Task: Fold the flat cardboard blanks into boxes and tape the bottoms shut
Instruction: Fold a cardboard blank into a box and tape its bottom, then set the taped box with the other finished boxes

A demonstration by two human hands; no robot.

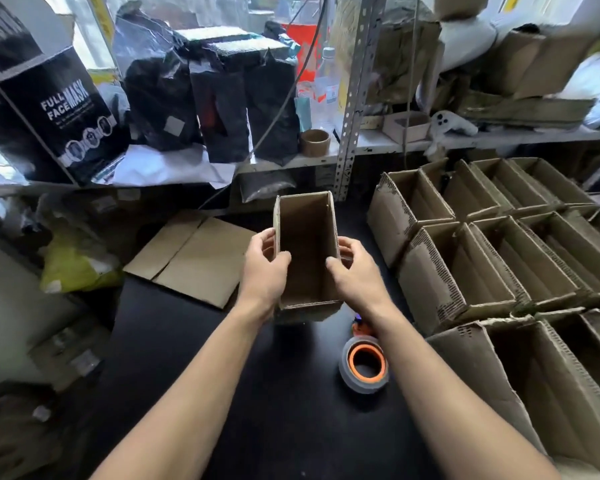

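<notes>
an open-topped cardboard box (pixel 307 251), nothing visible inside, is held above a black counter (pixel 222 375). the left hand (pixel 265 268) and right hand (pixel 355 271) grip its side walls, thumbs curled over the rim. a tape roll (pixel 363 365) lies nearer the person, flat cardboard blanks (pixel 194 258) to the left, rows of folded boxes (pixel 499 258) to the right, a cluttered shelf (pixel 395 140) behind.

Packing room; shelving (pixel 352 98), stacked boxes (pixel 465 265)
</notes>
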